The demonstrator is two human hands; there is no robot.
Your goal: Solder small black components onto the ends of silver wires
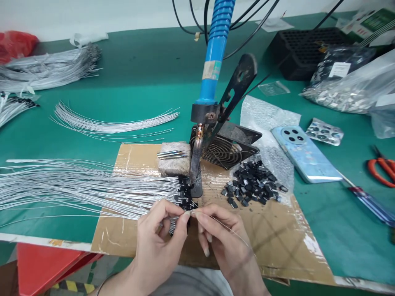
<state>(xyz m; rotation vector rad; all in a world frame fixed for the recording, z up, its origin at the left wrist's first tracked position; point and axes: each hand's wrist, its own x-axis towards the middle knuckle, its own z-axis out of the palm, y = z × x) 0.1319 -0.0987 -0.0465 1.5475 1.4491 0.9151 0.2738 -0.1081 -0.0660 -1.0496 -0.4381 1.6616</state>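
Note:
My left hand [160, 238] is closed in a pinch on a small black component at the end of a thin silver wire. My right hand [220, 236] pinches another thin silver wire [228, 228] that runs back over its fingers. Both hands meet over a cardboard sheet [277, 230], just in front of the tip of a blue-handled soldering iron [216, 61] fixed upright in a dark metal stand. A fan of silver wires with black components on their ends [92, 189] lies to the left. A pile of loose black components [253, 185] lies to the right.
A small stone block [174, 162] with pins and a black fan [225, 150] sit behind the iron. A phone [305, 154], red-handled scissors [381, 168], a screwdriver [370, 203], bags of parts [348, 86], a black tray [308, 49] are right. More wire bundles [46, 68] lie left.

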